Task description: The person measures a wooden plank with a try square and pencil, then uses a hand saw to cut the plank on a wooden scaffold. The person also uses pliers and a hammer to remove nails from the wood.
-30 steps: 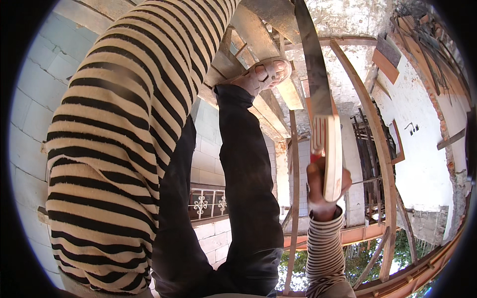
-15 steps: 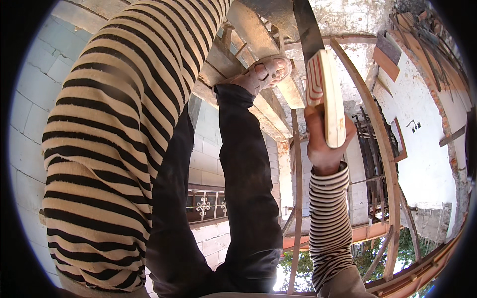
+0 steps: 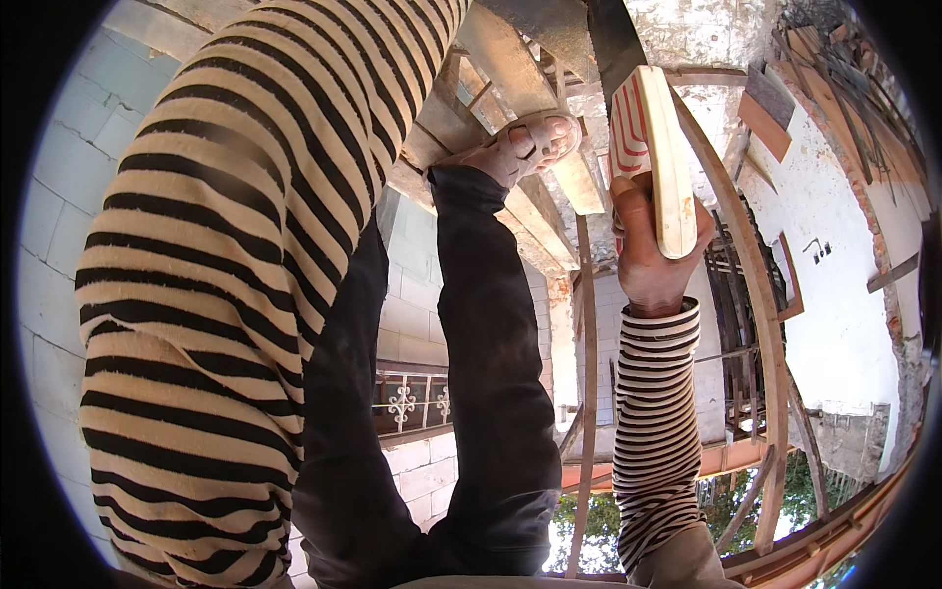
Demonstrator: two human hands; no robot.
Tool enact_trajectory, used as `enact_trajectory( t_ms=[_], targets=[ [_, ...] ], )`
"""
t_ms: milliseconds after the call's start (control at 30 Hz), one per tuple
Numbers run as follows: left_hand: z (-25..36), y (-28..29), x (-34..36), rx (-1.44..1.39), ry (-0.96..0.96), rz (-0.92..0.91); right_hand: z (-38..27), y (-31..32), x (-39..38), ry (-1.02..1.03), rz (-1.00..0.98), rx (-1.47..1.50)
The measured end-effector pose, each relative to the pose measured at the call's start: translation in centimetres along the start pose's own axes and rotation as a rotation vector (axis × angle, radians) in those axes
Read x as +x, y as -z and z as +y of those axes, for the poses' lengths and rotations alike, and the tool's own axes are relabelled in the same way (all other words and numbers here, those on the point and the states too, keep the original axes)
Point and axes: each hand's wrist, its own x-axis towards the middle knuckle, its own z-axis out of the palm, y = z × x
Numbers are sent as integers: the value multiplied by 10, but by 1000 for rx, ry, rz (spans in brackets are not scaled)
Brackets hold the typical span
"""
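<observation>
My right hand (image 3: pixel 655 245) is closed around the cream handle of a handsaw (image 3: pixel 671 167), which has red stripes on its side. The saw's dark blade (image 3: pixel 615 44) runs away from me and is cut off by the upper edge of the view, so its teeth and tip do not show. My left arm (image 3: pixel 211 265), in a black-and-tan striped sleeve, stretches up the left side and out at the top; its hand is out of sight. A brown board or beam (image 3: pixel 540 29) lies between the left sleeve and the blade.
My sandalled foot (image 3: pixel 535 145) rests on wooden planks (image 3: pixel 510 69) with gaps between them. A long wooden pole (image 3: pixel 751 285) stands right of my right arm. Pale block walls (image 3: pixel 59 236) are at left, and a window grille (image 3: pixel 417 401) lies far below.
My right hand has pushed the saw forward, up the picture and slightly to the right. The left arm has shifted only a little, and the foot stays on the planks.
</observation>
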Motion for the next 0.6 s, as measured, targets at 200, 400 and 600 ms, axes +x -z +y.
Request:
enact_trajectory(
  t_ms=[200,400,600],
  targets=[
    [4,2,-6,56,-12,-9,-53,67,-166,269,-19,-389],
    [5,7,0,10,51,-76,-19,11,-35,93,-50,-248],
    [7,18,0,52,39,-151,-34,47,-123,206,1,-281]
  ],
)
